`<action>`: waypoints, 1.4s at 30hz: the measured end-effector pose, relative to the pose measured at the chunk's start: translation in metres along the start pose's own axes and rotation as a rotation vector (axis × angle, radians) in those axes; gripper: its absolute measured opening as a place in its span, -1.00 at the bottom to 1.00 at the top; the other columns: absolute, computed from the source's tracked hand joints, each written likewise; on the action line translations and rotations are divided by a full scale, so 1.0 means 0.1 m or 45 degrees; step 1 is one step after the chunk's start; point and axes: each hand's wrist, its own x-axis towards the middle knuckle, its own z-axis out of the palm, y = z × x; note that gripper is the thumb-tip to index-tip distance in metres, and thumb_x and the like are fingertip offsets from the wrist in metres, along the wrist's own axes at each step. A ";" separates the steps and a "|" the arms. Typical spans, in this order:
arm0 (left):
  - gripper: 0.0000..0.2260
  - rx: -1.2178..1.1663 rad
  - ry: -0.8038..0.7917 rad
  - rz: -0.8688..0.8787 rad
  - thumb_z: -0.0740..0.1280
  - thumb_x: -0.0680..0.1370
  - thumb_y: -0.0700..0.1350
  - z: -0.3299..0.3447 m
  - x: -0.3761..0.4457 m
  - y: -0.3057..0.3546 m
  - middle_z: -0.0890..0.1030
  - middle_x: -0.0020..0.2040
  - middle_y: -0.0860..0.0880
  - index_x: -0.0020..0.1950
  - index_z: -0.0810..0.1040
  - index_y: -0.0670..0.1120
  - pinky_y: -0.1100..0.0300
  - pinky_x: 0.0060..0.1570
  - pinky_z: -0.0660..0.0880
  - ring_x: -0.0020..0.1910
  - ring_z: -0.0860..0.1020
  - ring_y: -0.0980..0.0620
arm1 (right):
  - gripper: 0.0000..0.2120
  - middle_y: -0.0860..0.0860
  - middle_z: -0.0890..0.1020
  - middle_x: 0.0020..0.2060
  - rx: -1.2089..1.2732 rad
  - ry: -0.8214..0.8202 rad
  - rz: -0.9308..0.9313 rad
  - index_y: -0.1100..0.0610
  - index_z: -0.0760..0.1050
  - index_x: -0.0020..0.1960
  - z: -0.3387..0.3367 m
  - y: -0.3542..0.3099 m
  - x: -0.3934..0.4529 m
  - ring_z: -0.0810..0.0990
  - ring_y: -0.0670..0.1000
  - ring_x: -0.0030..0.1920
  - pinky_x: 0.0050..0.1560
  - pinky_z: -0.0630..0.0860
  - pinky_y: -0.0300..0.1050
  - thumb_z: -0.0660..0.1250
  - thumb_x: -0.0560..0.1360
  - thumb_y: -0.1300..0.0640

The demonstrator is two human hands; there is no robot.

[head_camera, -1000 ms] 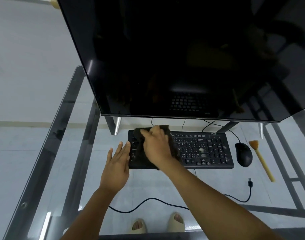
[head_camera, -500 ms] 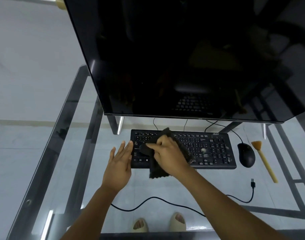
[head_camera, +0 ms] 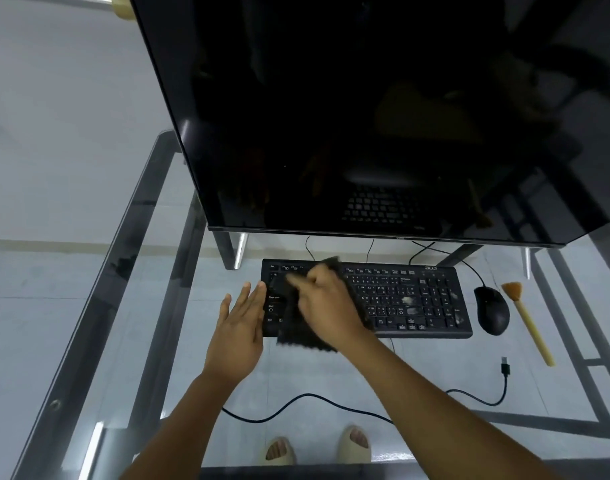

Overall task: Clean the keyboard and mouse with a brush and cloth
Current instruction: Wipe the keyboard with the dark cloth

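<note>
A black keyboard (head_camera: 411,299) lies on the glass desk below the monitor, with pale smudges on its right keys. My right hand (head_camera: 326,303) presses a dark cloth (head_camera: 305,336) onto the keyboard's left half; the hand is blurred. The cloth hangs over the keyboard's front edge. My left hand (head_camera: 239,327) rests flat with fingers apart against the keyboard's left end. A black mouse (head_camera: 492,310) sits right of the keyboard. Beside the mouse lies a brush (head_camera: 528,322) with a yellow handle and orange bristles.
A large dark monitor (head_camera: 366,116) overhangs the back of the glass desk (head_camera: 71,323). A loose black cable with a USB plug (head_camera: 504,370) runs across the desk's front. The desk's metal frame shows through the glass at left and right.
My right hand has swept the cloth down and back up over the keyboard's left keys. The left hand has stayed at the keyboard's left end.
</note>
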 end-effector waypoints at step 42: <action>-0.52 0.324 -0.108 0.174 -0.04 0.62 -0.05 0.33 0.28 0.81 0.12 0.55 -0.08 0.52 0.18 -0.17 -0.04 0.46 -0.03 0.54 0.04 -0.02 | -0.80 0.03 0.42 -0.12 0.117 -0.004 0.276 -0.18 0.46 0.08 -0.27 0.88 -0.79 0.43 0.02 -0.12 -0.10 0.42 -0.10 0.26 0.56 0.11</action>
